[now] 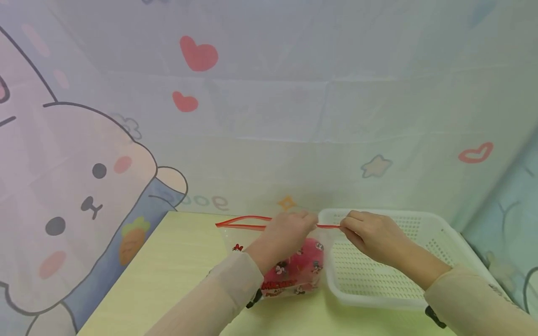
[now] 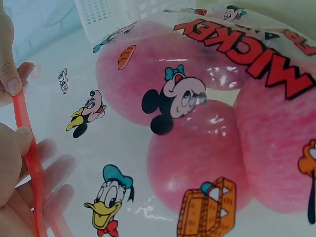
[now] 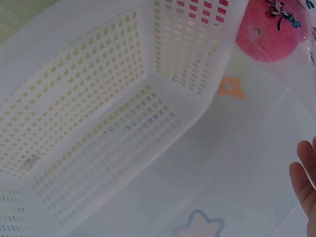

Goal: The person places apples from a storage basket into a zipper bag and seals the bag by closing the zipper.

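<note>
A clear zip bag (image 1: 294,284) printed with cartoon figures stands upright on the table, with several pink apples (image 2: 197,153) inside. A red zip strip (image 1: 241,227) runs along its top, gaping at the left end. My left hand (image 1: 290,233) pinches the strip near the middle; in the left wrist view its thumb and fingers lie on both sides of the strip. At the strip's right end, my right hand (image 1: 374,235) pinches it between thumb and fingers. Only a few fingers of that hand show at the edge of the right wrist view.
Right of the bag, under my right hand, sits a white perforated plastic basket (image 1: 378,301). The pale yellow table (image 1: 155,275) ends at a cloth backdrop (image 1: 269,112) with hearts, stars and a large cartoon animal. More cloth hangs along the right side.
</note>
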The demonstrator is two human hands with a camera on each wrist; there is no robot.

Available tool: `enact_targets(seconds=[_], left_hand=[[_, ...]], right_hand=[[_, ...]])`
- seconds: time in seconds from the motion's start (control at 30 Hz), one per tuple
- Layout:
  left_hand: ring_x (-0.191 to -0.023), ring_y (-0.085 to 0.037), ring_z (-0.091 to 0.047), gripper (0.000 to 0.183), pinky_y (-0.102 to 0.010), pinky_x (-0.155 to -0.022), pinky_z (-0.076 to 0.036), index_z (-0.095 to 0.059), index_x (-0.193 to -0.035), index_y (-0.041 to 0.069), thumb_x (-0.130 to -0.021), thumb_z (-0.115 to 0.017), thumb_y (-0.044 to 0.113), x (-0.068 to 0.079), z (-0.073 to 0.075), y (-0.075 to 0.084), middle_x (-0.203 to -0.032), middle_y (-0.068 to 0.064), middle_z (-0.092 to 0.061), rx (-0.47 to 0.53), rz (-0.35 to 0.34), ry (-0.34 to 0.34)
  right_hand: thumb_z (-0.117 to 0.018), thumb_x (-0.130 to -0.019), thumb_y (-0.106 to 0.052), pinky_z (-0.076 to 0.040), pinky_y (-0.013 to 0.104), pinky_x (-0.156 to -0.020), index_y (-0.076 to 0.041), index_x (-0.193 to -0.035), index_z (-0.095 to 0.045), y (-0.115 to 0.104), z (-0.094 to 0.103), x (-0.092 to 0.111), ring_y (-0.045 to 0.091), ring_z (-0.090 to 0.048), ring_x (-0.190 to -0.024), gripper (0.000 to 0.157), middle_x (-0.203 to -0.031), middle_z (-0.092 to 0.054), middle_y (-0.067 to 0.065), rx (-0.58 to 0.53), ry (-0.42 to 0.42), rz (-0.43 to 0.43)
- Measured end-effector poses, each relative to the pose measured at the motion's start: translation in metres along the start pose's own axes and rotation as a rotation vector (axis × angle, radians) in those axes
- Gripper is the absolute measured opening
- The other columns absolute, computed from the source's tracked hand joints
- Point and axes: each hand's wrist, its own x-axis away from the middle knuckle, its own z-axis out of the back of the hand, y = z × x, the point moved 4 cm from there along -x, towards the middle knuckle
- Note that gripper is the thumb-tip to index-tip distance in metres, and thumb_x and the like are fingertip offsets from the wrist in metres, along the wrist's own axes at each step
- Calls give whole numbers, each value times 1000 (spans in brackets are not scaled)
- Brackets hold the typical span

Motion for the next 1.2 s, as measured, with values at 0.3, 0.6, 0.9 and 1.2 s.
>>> enact_targets(seconds=[0.3, 0.6, 0.9, 1.2], left_hand=[[-73, -5, -54, 12, -15, -63, -50, -58, -103, 17, -92, -62, 20, 1, 0, 0, -94, 7, -66, -15, 15, -43], [-70, -6, -55, 8, -17, -61, -50, -57, -99, 16, -94, -60, 21, 6, 3, -2, -90, 6, -65, -8, 9, -17], [-68, -5, -55, 8, -16, -61, -50, -58, -99, 16, -93, -61, 21, 9, 2, -3, -88, 6, -65, 6, 8, -3], [-69, -5, -57, 11, -16, -64, -52, -59, -102, 16, -92, -62, 20, 11, 2, -5, -92, 6, -67, 16, 23, -15]], right_hand=[[-35, -102, -30, -38, 15, -46, -13, -84, -64, -1, 1, 0, 1, -45, -55, 38, -73, -56, -8, 0, -1, 1], [-34, -102, -30, -41, 16, -46, -13, -84, -64, -2, 4, -2, 3, -48, -56, 39, -73, -57, -7, 5, -10, 0], [-33, -102, -30, -37, 15, -45, -13, -83, -63, -3, 4, -1, 1, -44, -55, 40, -72, -55, -8, 2, 1, 3], [-34, -102, -29, -37, 15, -45, -13, -83, -63, -3, 4, -1, 1, -45, -55, 38, -72, -55, -8, -1, 6, 7]])
